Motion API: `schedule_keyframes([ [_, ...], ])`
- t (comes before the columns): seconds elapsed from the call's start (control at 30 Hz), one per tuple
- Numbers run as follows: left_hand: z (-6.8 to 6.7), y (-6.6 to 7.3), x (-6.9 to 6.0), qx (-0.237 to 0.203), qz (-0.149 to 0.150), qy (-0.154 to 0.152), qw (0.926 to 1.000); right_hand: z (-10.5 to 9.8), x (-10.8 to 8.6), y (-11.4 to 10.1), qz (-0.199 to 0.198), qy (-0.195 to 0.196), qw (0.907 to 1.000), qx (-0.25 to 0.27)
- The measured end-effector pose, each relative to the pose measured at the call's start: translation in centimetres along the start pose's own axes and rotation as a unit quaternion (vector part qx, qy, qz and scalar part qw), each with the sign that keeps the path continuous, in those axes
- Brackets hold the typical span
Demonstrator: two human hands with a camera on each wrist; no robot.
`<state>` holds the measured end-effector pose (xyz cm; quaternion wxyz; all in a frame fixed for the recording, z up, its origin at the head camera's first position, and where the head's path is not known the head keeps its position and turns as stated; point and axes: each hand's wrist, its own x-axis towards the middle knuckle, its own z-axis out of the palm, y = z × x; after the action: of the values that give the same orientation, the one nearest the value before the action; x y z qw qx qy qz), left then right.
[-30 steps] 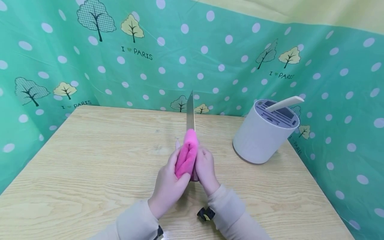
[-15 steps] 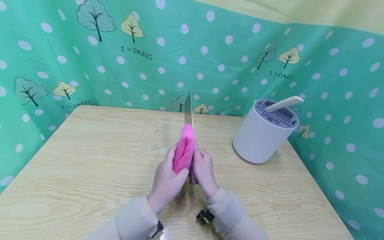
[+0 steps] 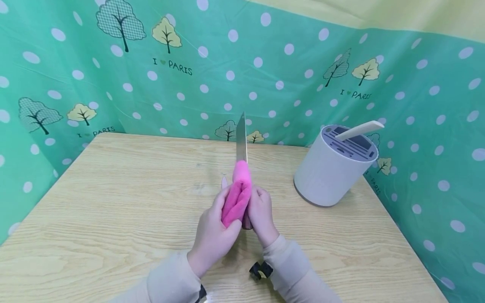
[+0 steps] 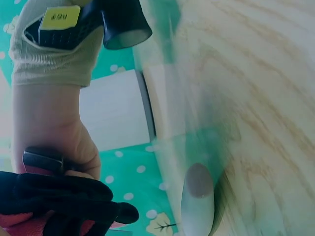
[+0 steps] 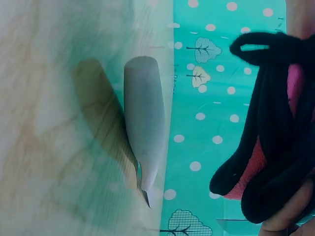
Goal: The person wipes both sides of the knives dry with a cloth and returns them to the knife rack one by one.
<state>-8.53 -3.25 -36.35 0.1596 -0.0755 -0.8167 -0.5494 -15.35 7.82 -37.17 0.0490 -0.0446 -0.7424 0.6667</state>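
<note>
In the head view my left hand [image 3: 214, 231] grips a folded pink cloth [image 3: 236, 200], thumb on the near side. Dark parts of the cloth [image 5: 253, 167] show in the right wrist view. The cloth lies against a kitchen knife [image 3: 241, 139], whose broad steel blade points away from me, edge-on to the view. My right hand [image 3: 261, 212] holds that knife's dark reddish handle [image 3: 247, 221], mostly hidden by the fingers. Below the hands a white-handled knife [image 5: 145, 113] lies on the table; only its pale tip [image 3: 224, 182] shows past the left hand.
A white round knife block [image 3: 327, 172] with a slotted grey top stands at the right, one white handle [image 3: 360, 130] sticking out. The wooden table [image 3: 113, 202] meets a green dotted curtain [image 3: 212, 84] at its back and sides.
Half a second ago the kitchen knife and cloth had shifted slightly left together with both hands; now they are back a little to the right. The grips look the same.
</note>
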Motion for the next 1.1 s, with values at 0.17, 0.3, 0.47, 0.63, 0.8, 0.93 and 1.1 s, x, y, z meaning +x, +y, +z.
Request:
schedule_keyframes([
  [0.17, 0.2, 0.1, -0.4, -0.002, 0.015, 0.000, 0.9999, -0.3, 0.3, 0.1, -0.004, 0.007, 0.9999, 0.012],
  [0.3, 0.3, 0.1, -0.8, -0.001, 0.026, 0.002, 0.9997, -0.4, 0.6, 0.1, -0.005, 0.008, 0.9994, 0.035],
  [0.47, 0.5, 0.0, -1.2, -0.003, 0.041, 0.007, 0.9991, -0.7, 0.9, 0.1, 0.005, 0.010, 0.9981, 0.060],
  [0.63, 0.7, 0.2, -1.8, -0.010, 0.051, 0.007, 0.9986, -1.0, 1.1, -0.1, 0.008, 0.007, 0.9963, 0.085],
  [0.8, 0.9, 0.2, -2.3, -0.014, 0.065, 0.009, 0.9977, -1.3, 1.4, -0.1, 0.021, -0.013, 0.9923, 0.121],
  [0.93, 1.0, 0.2, -2.5, -0.020, 0.070, 0.005, 0.9973, -1.4, 1.8, 0.1, 0.033, -0.005, 0.9936, 0.108],
  [1.1, 1.1, 0.2, -2.9, -0.023, 0.055, -0.002, 0.9982, -1.4, 2.1, 0.0, 0.038, 0.004, 0.9969, 0.068],
])
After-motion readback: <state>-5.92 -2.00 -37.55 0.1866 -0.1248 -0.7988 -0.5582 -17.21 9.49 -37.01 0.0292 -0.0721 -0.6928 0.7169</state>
